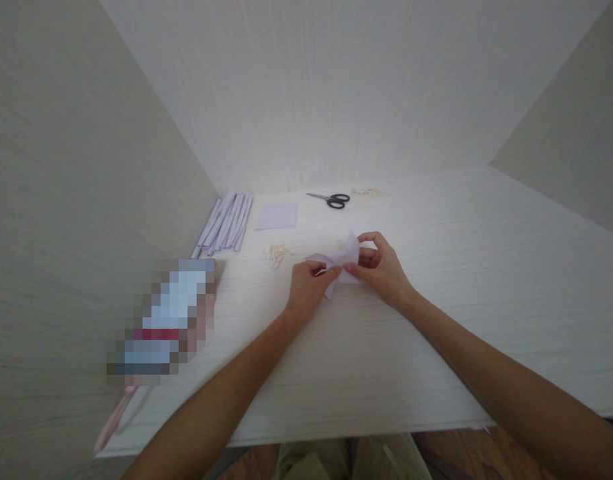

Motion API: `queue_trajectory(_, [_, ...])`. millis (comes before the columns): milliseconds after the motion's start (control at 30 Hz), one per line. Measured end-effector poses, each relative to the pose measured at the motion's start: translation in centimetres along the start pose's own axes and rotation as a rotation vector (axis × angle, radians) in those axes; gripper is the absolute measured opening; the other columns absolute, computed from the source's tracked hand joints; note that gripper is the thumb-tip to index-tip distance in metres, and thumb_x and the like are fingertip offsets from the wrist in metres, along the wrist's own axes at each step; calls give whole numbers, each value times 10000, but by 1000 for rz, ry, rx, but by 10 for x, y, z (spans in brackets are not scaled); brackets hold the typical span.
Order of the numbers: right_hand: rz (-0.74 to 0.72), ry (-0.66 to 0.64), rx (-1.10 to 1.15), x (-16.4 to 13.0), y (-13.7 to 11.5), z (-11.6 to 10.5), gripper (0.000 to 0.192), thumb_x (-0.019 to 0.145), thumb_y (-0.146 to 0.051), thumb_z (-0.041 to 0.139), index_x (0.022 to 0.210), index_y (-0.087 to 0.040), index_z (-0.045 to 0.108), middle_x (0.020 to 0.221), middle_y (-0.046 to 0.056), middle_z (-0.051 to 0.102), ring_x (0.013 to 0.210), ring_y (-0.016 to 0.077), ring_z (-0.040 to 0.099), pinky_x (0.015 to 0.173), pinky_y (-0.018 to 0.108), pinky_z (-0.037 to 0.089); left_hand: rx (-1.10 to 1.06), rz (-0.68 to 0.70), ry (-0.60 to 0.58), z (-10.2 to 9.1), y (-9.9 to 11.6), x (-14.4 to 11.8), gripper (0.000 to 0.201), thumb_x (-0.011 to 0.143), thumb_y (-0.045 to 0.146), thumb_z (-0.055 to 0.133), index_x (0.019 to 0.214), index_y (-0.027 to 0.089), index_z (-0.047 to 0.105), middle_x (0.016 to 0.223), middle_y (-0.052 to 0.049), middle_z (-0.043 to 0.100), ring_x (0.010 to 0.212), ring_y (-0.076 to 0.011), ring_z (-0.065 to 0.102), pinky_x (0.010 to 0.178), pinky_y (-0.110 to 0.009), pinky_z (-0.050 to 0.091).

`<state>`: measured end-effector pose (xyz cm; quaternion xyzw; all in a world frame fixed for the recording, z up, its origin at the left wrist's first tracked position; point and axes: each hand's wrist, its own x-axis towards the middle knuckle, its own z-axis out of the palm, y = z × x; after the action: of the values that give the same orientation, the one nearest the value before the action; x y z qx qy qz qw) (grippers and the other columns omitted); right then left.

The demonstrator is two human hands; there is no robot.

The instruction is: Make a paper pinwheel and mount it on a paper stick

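Both hands meet over the middle of the white table (486,280). My left hand (309,287) pinches the left part of a pale lilac folded paper piece (343,257). My right hand (381,267) grips the same paper from the right, fingers curled around its upturned end. The paper is bunched in the middle like a bow, held just above the tabletop.
Several folded lilac paper strips (226,223) lie at the back left by the wall. A flat lilac paper sheet (277,216), black-handled scissors (333,199), a small heap of pale rubber bands (277,254) and another heap (365,192) lie behind. A blurred object (169,320) lies at left.
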<state>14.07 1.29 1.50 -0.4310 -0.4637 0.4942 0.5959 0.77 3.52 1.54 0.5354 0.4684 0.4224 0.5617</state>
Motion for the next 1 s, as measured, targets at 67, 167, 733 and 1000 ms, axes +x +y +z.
queue_trajectory(67, [5, 5, -5, 0, 0, 0, 425, 546, -149, 662, 842, -237, 370, 552, -90, 549, 506, 99, 544, 505, 230, 447, 1, 2, -3, 0, 2, -1, 92, 564, 221, 621, 539, 136, 645, 523, 4, 603, 460, -93, 499, 444, -203, 369])
queue_trajectory(167, [7, 11, -18, 0, -1, 0, 423, 548, -153, 664, 843, -236, 373, 543, -94, 541, 505, 101, 547, 489, 220, 438, -11, 12, -7, 0, 2, -1, 84, 577, 206, 608, 549, 141, 653, 528, 10, 602, 464, -88, 499, 453, -200, 376])
queue_trajectory(733, [-120, 185, 7, 3, -3, -4, 359, 567, -240, 673, 849, -228, 452, 693, -44, 590, 639, 93, 554, 569, 208, 421, -281, -74, -46, 4, -7, 15, 104, 509, 218, 642, 501, 130, 587, 472, 25, 544, 444, -80, 470, 455, -211, 345])
queue_trajectory(1000, [-56, 365, 160, 8, -6, -15, 174, 654, -339, 575, 616, -195, 487, 511, -55, 494, 432, 68, 445, 405, 186, 333, -538, -201, -313, 9, 4, 6, 175, 418, 207, 706, 525, 109, 608, 517, -7, 584, 487, -89, 506, 522, -225, 373])
